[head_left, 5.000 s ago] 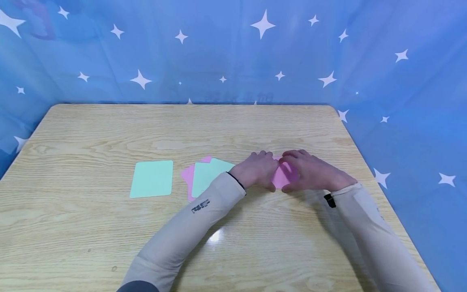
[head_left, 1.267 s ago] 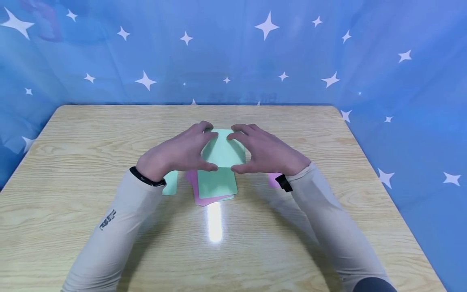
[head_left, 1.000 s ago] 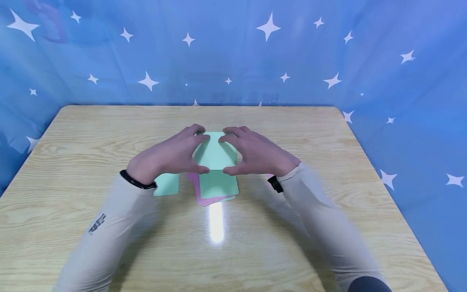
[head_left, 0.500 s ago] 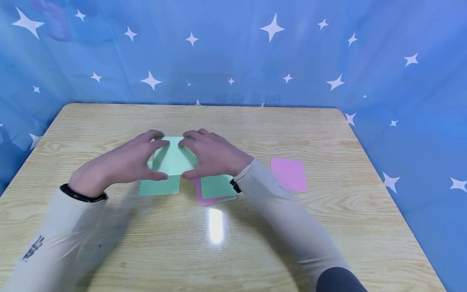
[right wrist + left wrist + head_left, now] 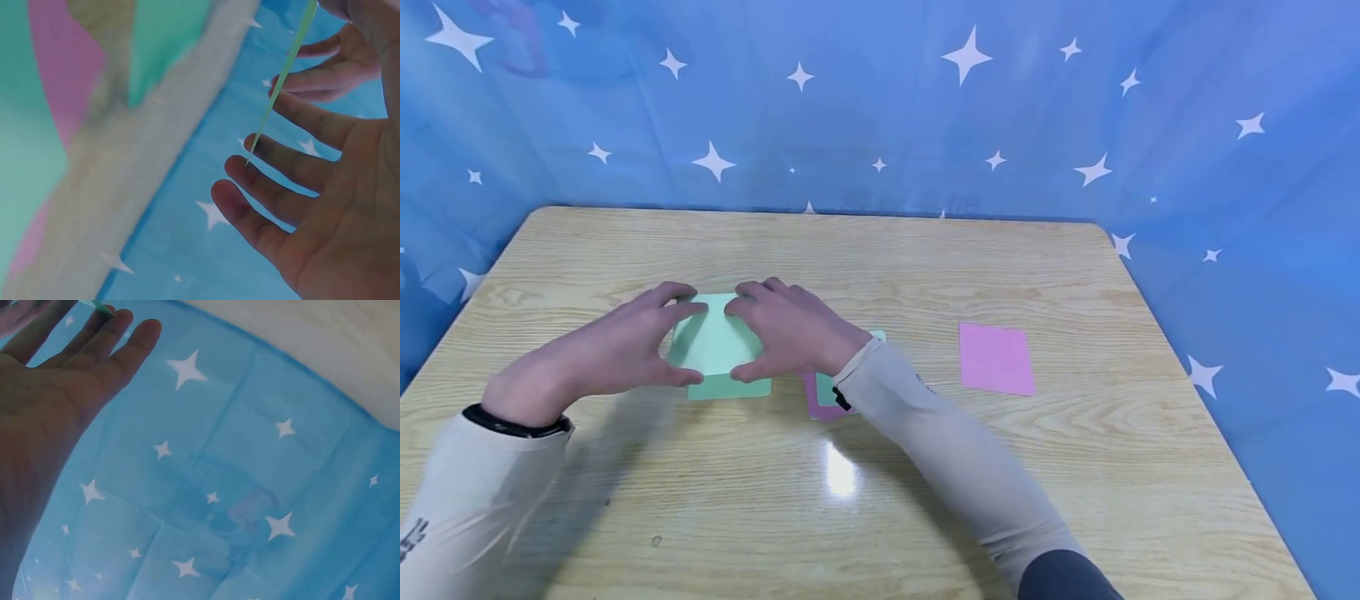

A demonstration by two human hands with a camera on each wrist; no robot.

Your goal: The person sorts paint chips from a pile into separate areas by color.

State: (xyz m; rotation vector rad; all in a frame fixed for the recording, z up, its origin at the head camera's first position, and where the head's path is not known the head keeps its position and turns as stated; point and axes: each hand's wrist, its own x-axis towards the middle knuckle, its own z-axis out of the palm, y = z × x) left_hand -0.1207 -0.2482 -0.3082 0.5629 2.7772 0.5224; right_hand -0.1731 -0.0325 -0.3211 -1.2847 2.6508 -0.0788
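Observation:
Both hands hold one thin mint-green square card by its opposite edges, raised above the table. My left hand grips its left side and my right hand its right side. Beneath the held card, another mint-green card lies flat on the table, mostly covered. The right wrist view shows the held card edge-on as a thin green strip against the fingertips. In the left wrist view only a small green corner shows by the fingers.
A loose pile with a pink card and a mint-green card lies mid-table, partly hidden by my right forearm. Farther right lies a single pink card. Behind the wooden table hangs a blue star-patterned curtain.
Five seconds ago both hands were at the pink card on the right. Since then they have carried the mint-green card left, from above the middle pile to above the left card.

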